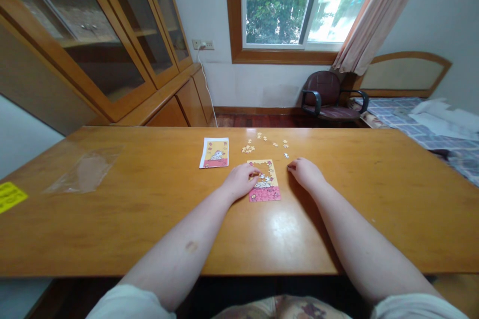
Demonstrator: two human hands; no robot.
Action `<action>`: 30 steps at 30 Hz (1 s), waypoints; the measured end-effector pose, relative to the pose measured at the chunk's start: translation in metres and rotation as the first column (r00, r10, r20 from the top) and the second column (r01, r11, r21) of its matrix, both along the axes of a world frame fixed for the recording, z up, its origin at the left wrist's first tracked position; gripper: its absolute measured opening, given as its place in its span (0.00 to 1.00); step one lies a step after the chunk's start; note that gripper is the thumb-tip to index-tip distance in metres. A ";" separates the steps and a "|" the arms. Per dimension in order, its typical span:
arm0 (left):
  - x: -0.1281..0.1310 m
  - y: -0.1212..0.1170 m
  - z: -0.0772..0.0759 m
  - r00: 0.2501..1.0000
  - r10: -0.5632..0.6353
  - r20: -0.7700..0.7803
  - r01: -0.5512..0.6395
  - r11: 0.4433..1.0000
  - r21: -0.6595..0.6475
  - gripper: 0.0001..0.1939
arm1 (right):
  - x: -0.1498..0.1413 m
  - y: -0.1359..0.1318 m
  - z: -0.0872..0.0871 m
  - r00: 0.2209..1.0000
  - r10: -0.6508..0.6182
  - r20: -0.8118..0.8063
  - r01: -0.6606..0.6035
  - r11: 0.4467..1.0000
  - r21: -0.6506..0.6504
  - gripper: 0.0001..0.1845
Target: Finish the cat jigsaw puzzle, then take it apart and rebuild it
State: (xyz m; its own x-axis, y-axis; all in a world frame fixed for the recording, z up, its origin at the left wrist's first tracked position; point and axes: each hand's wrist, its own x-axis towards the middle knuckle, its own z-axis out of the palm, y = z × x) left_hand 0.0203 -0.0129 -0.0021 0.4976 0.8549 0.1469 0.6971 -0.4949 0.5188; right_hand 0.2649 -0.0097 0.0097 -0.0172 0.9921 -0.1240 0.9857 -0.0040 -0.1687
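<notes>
left fingers (255,169) curled over the puzzle (265,194), right fingers (293,164) bunched at its 2 o'clock, can't tell if either's holding; probably light card, pinch edges.

A room at home — bed (415,132), curtain (381,20), glass-doored cabinet (123,35)

On my feed, I see the jigsaw puzzle (266,191) lying flat on the surface (149,219), pink below, yellow above, its upper middle gapped; loose pieces (248,149) lie scattered beyond.
</notes>
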 end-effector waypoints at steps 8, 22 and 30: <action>-0.001 0.001 -0.002 1.000 0.004 0.003 -0.004 1.000 0.002 0.12 | 0.005 -0.001 0.002 0.995 -0.087 0.051 0.088 0.996 -0.013 0.16; 0.000 0.000 0.000 1.000 0.011 -0.007 -0.011 1.000 -0.008 0.13 | 0.004 0.003 -0.005 0.983 -0.136 -0.119 0.132 0.990 -0.042 0.09; 0.001 -0.001 0.004 1.000 0.016 -0.022 -0.016 0.999 -0.032 0.13 | 0.000 0.001 -0.004 0.928 -0.129 -0.350 0.136 0.991 -0.004 0.04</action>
State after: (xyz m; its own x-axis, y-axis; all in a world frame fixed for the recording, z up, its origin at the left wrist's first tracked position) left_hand 0.0217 -0.0139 0.0017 0.4867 0.8668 0.1087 0.7159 -0.4671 0.5190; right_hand 0.2647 -0.0091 0.0055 0.0763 0.9905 -0.1142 0.8554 -0.1239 -0.5029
